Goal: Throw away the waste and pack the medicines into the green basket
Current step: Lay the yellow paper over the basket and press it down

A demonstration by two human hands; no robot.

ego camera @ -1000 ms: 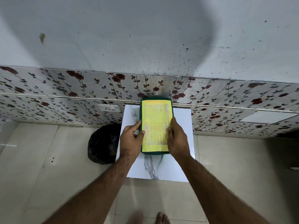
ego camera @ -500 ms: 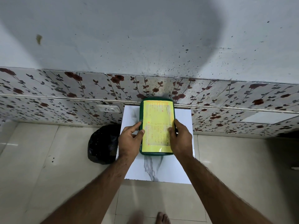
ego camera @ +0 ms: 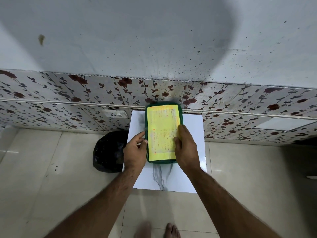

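The green basket [ego camera: 162, 161] stands on a small white marble-patterned table [ego camera: 192, 127] against the wall. A yellow printed paper [ego camera: 161, 131] lies flat over its top and hides whatever is inside. My left hand [ego camera: 136, 148] holds the basket's left rim, thumb at the paper's edge. My right hand [ego camera: 186, 148] rests on the paper's right side, fingers pressing it down. No loose medicines or waste show on the table.
A black bin bag [ego camera: 109, 152] sits on the tiled floor just left of the table. A white wall socket [ego camera: 115, 114] is behind it. The floral-tiled wall [ego camera: 68, 100] runs close behind the table. My bare feet [ego camera: 157, 230] show at the bottom.
My right hand has slid up and inward onto the yellow paper. My left hand stays at the basket's left rim. The basket has not moved on the table.
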